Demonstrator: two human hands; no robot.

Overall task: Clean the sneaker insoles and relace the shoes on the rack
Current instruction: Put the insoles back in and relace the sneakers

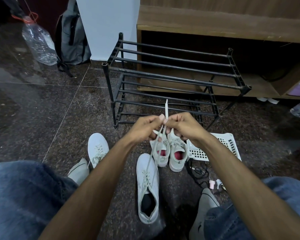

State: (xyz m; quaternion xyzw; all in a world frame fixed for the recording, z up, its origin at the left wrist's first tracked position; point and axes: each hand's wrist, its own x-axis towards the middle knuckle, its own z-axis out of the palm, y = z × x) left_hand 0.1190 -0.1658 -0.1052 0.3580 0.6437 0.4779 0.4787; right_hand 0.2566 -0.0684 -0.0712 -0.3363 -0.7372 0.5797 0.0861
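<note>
A white sneaker [148, 187] lay on the floor [42, 104] between the person's knees, its lace [151, 156] drawn up taut from the upper eyelets to the hands. The lace ends were pinched in both hands: the left hand [144, 127] was curled round one strand, and the right hand [182, 126] was closed on the other, with one end sticking up between the thumbs. The two hands were held close together above the shoes, apparently evening the ends or starting a knot.

A second white sneaker [98, 148] lay to the left, laced but with its ends loose. Just beyond the held shoe, a pair of pale shoes with pink insoles [170, 153] stood side by side, partly hidden behind the hands; whether they were fully laced could not be told. A white plastic basket [220, 146] lay to their right.

The black shoe rack [171, 80] stood farther off against a wooden cabinet [223, 19], and no shoes were seen on it. Lacing was judged to be well advanced on the near sneaker; tying off and returning all shoes to the rack appeared to remain. Whether the insoles had been cleaned could not be told.
</note>
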